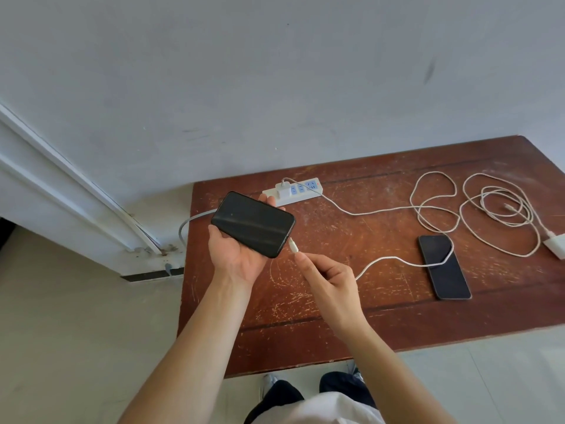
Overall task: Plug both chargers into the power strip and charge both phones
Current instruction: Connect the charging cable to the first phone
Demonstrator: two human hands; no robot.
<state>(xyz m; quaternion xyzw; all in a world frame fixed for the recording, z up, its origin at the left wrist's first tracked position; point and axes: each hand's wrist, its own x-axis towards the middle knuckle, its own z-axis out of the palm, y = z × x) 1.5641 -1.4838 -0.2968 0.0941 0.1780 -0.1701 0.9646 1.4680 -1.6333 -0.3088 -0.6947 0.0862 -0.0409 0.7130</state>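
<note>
My left hand [235, 255] holds a black phone [253, 224] screen up above the table's left end. My right hand [327, 275] pinches the white cable connector [293, 245], whose tip sits at the phone's bottom edge. That cable [382, 260] runs across a second black phone [444, 267] lying flat on the table and loops back to a white charger [284, 188] plugged into the white power strip [293, 191]. A second white charger [557, 245] lies loose at the right edge with its coiled cable [501, 215].
The worn brown wooden table [305, 316] stands against a grey wall. The strip's grey cord [186, 223] drops off the table's left edge toward the floor. A white door frame [76, 191] is at left. My legs and shoes show below the table's front edge.
</note>
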